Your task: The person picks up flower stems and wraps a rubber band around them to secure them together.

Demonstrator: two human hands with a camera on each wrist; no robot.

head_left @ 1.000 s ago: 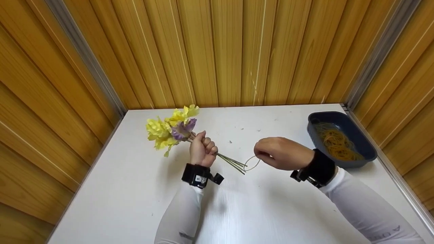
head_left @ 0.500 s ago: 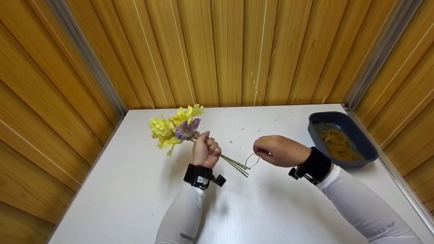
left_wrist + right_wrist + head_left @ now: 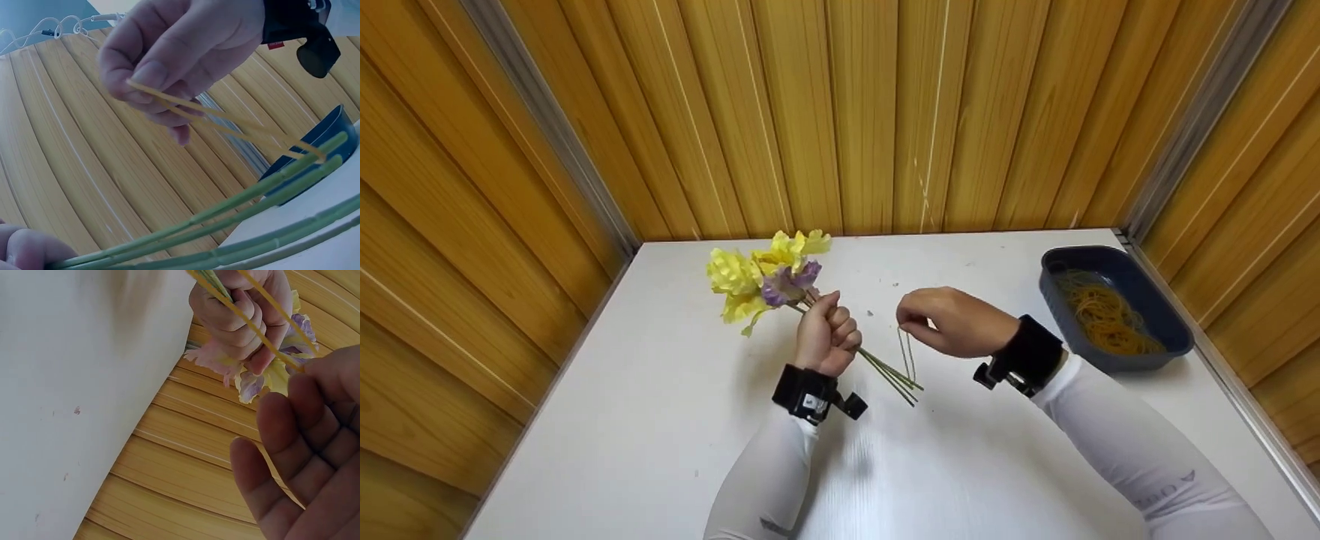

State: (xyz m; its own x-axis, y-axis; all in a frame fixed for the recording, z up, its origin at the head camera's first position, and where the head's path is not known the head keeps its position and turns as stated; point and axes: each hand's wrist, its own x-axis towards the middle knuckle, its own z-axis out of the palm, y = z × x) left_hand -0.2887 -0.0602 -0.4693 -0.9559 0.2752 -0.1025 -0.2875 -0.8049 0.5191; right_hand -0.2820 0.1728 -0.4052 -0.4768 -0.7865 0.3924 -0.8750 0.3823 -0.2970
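My left hand (image 3: 826, 334) is a closed fist around the flower bunch (image 3: 769, 281), gripping high on the stems (image 3: 889, 371), just under the heads. Heads point up-left toward the back wall, yellow ones with a purple one among them. Stems run down-right out of my fist and fan slightly at the cut ends, raised above the white table (image 3: 660, 420).

Just right of that, the rubber band (image 3: 907, 352) is hooked over the stem ends and pulled into a long narrow loop, taut. Left wrist view shows both strands running from my fingertips down to the stems.

My right hand (image 3: 949, 322) pinches the top of the band between thumb and forefinger; the other fingers are loosely extended, as the right wrist view shows. It sits close beside my left fist, not touching it.

Far right, a dark blue tray (image 3: 1170, 311) of rubber bands sits by the wall, well apart from both hands.
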